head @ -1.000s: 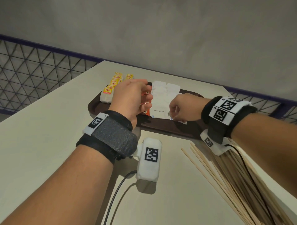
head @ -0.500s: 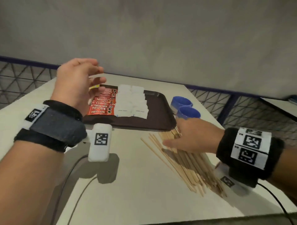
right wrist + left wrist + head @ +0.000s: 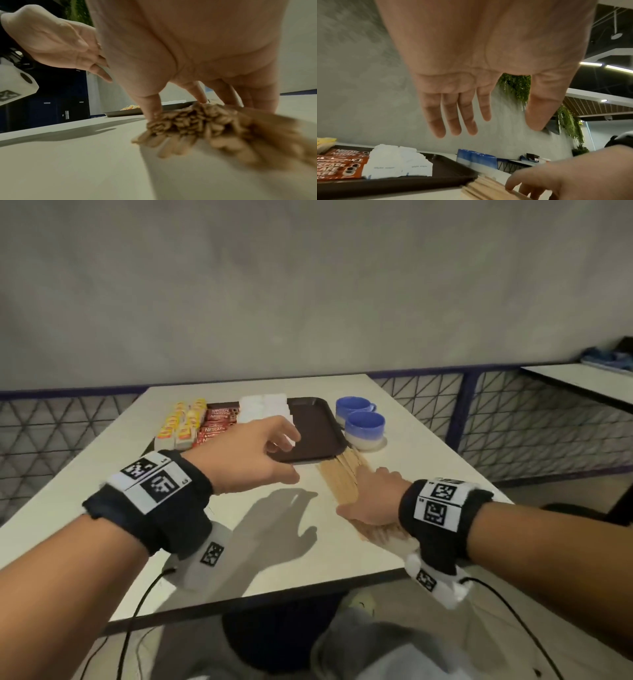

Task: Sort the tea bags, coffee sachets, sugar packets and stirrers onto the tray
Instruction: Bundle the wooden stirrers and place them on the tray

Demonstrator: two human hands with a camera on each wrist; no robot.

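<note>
Right-hand grip [image 3: 371,497] lies flat and spread on the heap of pale wooden stirrers [image 3: 342,479] on the white desk [image 3: 85,474]. Their long axis runs toward the brown plastic tray's [image 3: 315,429] bare near-right corner. Left hand [image 3: 250,457] hovers empty, fingers loose, farther off.

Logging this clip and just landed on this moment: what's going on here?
A person is sorting drink supplies onto a brown tray. Tea bags, coffee sachets and sugar packets already lie in rows on its left part; the right part is bare. The right hand presses down on a pile of wooden stirrers lying on the table beside the tray. The left hand hovers, fingers open, holding nothing. Two blue cups stand beside the tray.
</note>
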